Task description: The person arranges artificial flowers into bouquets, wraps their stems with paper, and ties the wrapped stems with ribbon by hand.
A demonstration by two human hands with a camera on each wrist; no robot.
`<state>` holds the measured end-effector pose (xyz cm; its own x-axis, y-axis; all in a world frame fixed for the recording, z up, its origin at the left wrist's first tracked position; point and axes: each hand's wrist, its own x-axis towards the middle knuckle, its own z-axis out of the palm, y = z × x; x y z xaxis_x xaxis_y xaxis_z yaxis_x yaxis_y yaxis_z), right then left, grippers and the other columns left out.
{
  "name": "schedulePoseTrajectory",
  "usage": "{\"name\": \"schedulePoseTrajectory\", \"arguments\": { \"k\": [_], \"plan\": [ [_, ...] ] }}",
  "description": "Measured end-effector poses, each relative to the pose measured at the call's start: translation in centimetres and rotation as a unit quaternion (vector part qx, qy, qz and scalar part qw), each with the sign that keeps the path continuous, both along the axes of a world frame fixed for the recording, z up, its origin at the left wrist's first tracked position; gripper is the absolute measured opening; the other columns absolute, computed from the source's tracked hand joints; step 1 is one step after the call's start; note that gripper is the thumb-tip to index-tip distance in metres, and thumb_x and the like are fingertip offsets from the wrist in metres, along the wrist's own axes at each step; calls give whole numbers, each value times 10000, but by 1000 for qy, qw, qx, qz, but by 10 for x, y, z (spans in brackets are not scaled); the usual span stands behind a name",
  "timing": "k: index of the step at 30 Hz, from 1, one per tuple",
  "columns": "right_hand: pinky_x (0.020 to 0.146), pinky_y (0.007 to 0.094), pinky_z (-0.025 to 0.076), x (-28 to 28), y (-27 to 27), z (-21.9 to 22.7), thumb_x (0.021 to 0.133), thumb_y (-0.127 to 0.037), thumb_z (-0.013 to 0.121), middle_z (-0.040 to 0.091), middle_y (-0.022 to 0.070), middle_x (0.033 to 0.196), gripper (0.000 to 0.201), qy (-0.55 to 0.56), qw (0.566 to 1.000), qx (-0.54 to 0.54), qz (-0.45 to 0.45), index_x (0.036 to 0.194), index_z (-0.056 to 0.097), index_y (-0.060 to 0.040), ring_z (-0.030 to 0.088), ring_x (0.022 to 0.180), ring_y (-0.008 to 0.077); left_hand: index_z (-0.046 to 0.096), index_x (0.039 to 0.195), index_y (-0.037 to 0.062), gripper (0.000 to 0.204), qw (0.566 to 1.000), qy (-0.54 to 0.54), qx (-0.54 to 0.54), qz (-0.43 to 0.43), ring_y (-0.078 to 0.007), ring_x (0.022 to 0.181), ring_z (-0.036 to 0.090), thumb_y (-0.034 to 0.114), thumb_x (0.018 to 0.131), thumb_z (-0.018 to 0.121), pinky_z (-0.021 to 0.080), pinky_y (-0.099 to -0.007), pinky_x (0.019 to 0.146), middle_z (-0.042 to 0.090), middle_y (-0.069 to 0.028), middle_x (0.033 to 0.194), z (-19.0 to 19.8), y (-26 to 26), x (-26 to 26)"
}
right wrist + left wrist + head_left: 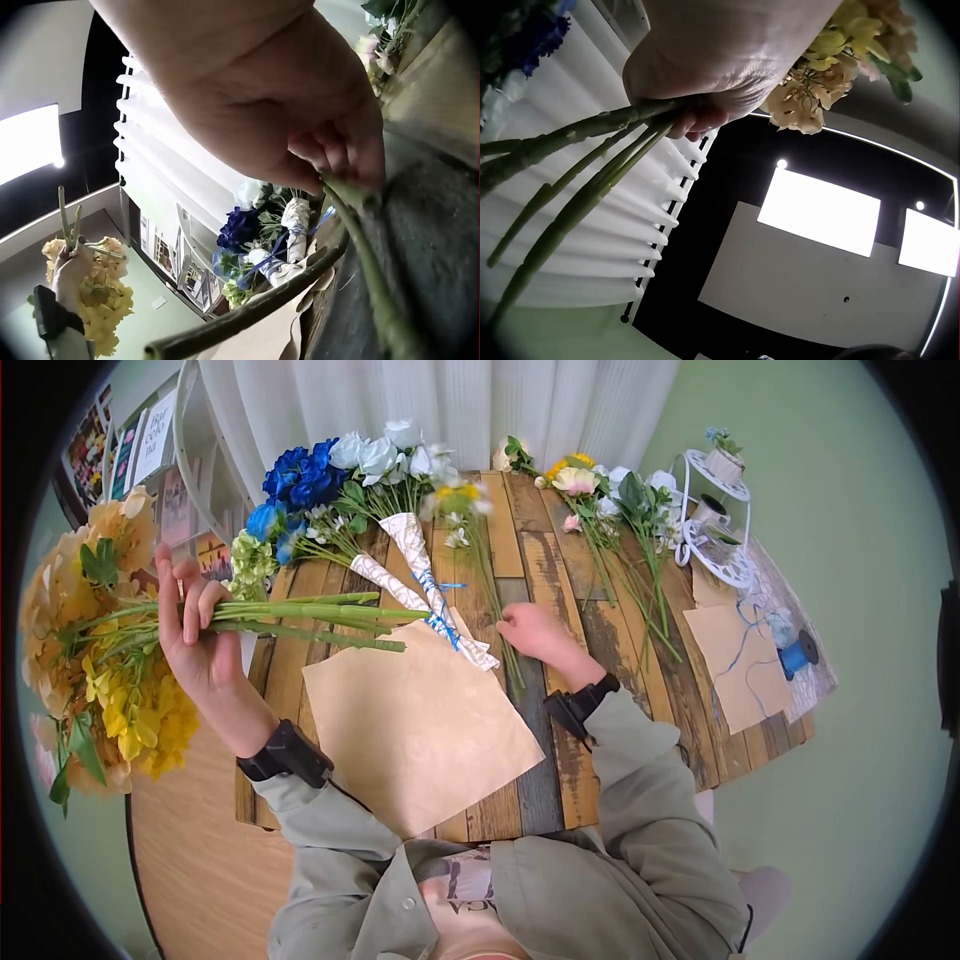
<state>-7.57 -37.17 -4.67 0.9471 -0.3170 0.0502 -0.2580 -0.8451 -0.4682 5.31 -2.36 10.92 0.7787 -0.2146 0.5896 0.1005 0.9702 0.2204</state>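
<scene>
My left hand [205, 650], raised at the left, grips the long green stems [320, 610] of a bunch of peach flowers [60, 590] and yellow flowers [150, 725]. The blooms hang to the left and the cut ends point right. Over the table, my right hand [545, 635] pinches thin green stems [364, 259] between thumb and fingers; these run up to a yellow-and-white flower spray [460, 500], blurred in the head view. Close by lie two bouquets with white patterned wraps [405, 545], one tied with blue ribbon [440, 625]. A sheet of kraft paper [420, 730] lies between my arms.
Blue flowers [300, 480] and white roses [375, 455] top the wrapped bouquets at the back. Loose stemmed flowers [580, 480] lie at the back right. Beyond them are a white tiered stand [735, 570], a smaller kraft sheet [740, 680] and a blue ribbon spool [795, 655].
</scene>
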Motion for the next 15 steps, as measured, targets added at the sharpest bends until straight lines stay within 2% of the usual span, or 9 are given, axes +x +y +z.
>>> {"name": "schedulePoseTrajectory", "arguments": {
  "k": [2,3,6,9,10,11,12,13,15],
  "plan": [
    [684,450,487,0,0,-1,818,-313,565,632,187,788,302,-2,1000,1,-4,829,646,-22,618,772,353,443,1241,-24,296,1000,7,-14,-24,-30,426,329,45,954,446,297,-188,454,518,-75,877,0,1,-1],
    [725,462,478,0,-2,-1,795,-349,582,636,195,836,334,-7,1000,3,-10,804,653,-23,604,805,376,458,1215,-57,277,999,-12,-17,-40,-23,438,340,21,952,423,319,-181,481,503,-94,906,-2,3,0],
    [706,466,481,-7,-27,9,788,-335,584,638,190,828,316,-51,998,-11,-35,819,653,-29,612,795,371,442,1242,-58,297,999,20,-19,-31,-34,436,327,18,957,409,298,-188,473,486,-97,894,-9,10,10],
    [729,448,493,-31,-79,41,799,-321,588,649,194,848,308,-51,962,-138,-229,854,660,-28,624,790,365,409,1271,-29,313,998,3,-25,-65,-40,442,339,24,962,404,309,-202,472,479,-100,899,-8,9,9],
    [736,430,511,-44,-95,49,800,-274,576,659,174,916,258,-5,942,-167,-291,879,671,-47,640,840,328,409,1271,-29,313,997,-2,-27,-75,-40,442,339,24,962,404,309,-202,472,479,-100,899,-9,8,9],
    [781,451,498,-53,-127,34,797,-276,579,643,183,957,281,-9,921,-218,-324,930,649,-39,616,911,342,412,1262,-29,303,997,-3,-25,-68,-43,440,339,29,964,404,309,-201,470,478,-100,897,-9,8,9],
    [788,438,502,-66,-144,29,788,-257,582,634,182,983,302,36,907,-228,-353,1003,630,-51,601,960,338,415,1253,-29,294,998,-5,-21,-59,-45,438,339,34,966,404,309,-199,467,478,-101,895,-7,9,10],
    [770,453,495,-80,-155,25,793,-245,577,631,184,981,282,85,909,-219,-344,993,613,-48,603,947,340,423,1241,-29,282,998,-9,-18,-56,-48,435,336,43,968,408,310,-197,465,478,-99,897,-7,9,12],
    [761,466,488,-93,-170,12,798,-244,577,630,190,965,261,80,922,-207,-317,962,604,-43,606,929,349,424,1238,-29,281,998,-14,-18,-51,-50,435,334,45,968,410,310,-198,464,480,-97,893,-6,10,14]
  ]
}}
